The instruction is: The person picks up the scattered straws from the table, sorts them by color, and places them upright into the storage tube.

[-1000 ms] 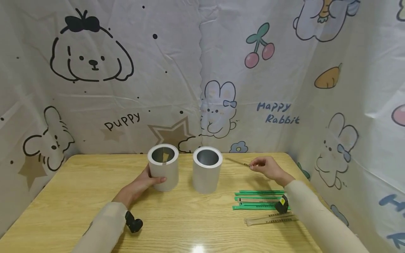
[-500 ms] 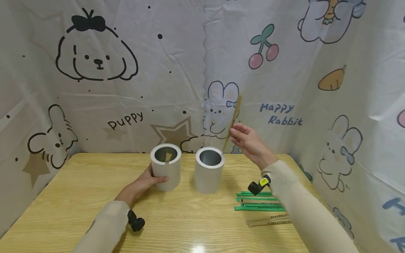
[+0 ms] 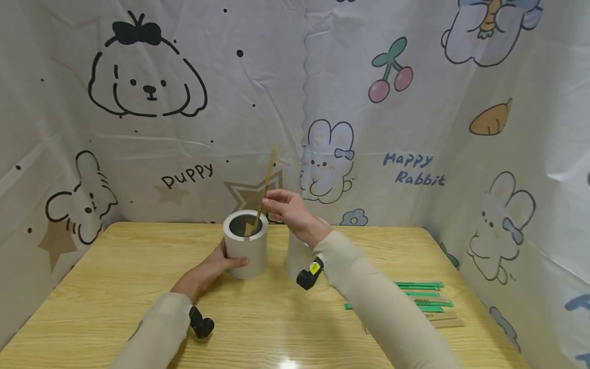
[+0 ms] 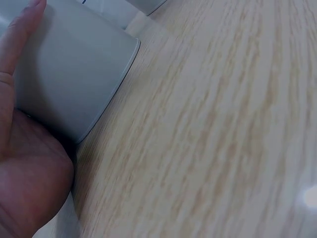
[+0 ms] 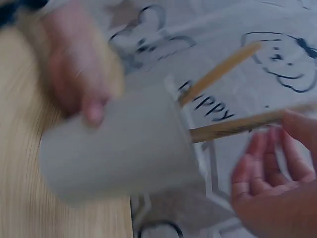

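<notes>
Behind everything, a printed cloth backdrop [image 3: 258,92] with puppies and rabbits hangs past the far edge of your wood-grain worktop [image 3: 258,328]. Your cream right sleeve [image 3: 382,292] crosses over the worktop, covering part of what lies beneath. Two white cylinders stand upright, slightly apart: the left container [image 3: 251,256], its mouth facing up, and the right container [image 3: 293,253], mostly hidden by your right arm. Your left hand [image 3: 212,266] grips the left container by its side, thumb across the front and the other fingers out of sight behind. Your right hand [image 3: 292,210] is above its rim, fingers pinching a slim brown strip [image 3: 271,169] that slants down, lower end in the mouth. To the right lie several green strips [image 3: 419,285], with pale brown strips [image 3: 447,320] just nearer to you. Smallest to the eye, a second brown strip [image 5: 220,72] pokes from the left container.
</notes>
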Available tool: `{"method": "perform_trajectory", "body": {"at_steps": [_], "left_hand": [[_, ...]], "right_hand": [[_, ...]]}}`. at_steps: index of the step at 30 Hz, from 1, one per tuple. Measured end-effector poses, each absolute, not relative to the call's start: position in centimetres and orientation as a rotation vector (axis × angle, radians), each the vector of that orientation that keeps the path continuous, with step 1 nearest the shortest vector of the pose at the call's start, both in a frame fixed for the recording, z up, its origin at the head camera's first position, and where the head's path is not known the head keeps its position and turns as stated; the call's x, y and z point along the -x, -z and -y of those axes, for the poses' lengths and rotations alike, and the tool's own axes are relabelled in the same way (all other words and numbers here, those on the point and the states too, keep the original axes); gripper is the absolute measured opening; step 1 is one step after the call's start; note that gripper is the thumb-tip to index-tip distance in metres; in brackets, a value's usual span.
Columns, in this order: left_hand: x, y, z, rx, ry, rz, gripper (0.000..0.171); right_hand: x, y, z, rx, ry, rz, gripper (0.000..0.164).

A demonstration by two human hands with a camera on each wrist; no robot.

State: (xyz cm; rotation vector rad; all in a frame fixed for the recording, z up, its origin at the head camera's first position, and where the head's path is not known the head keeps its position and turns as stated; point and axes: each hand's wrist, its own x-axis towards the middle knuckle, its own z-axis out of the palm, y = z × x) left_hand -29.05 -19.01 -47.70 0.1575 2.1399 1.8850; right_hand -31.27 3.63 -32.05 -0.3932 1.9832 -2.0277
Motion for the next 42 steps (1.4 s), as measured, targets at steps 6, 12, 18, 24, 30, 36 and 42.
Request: {"method": "perform_trajectory", "body": {"at_steps": [6, 12, 18, 24, 30, 36, 42], "left_hand": [[29.0, 47.6, 19.0, -0.173, -1.903, -2.123, 0.110], [28.8, 47.4, 19.0, -0.168, -1.888, -2.138, 0.112], [28.7, 47.2, 18.9, -0.168, -1.885, -2.135, 0.112], [28.8, 47.3, 18.9, -0.174, -1.877, -2.131, 0.111], [28.9, 47.5, 19.1, -0.193, -1.858, -2.138, 0.110], [28.8, 47.6, 19.0, -0.183, -1.829, -2.155, 0.112], [28.9, 47.6, 18.9, -0.203, -1.831, -2.158, 0.109]], "right_hand": [[31.0, 32.5, -8.0, 0.543, 1.554, -2.349, 0.037], [29.8, 33.2, -17.0, 0.693, 1.324, -2.433, 0.039], [27.4, 36.8, -26.7, 0.709, 1.185, -2.473, 0.036], [25.3, 40.9, -34.2, 0.683, 1.088, -2.519, 0.029], [24.8, 43.6, -37.8, 0.669, 1.073, -2.550, 0.021], [24.6, 44.8, -38.2, 0.713, 1.054, -2.572, 0.014], [24.7, 45.0, -38.1, 0.646, 1.064, -2.582, 0.008]]}}
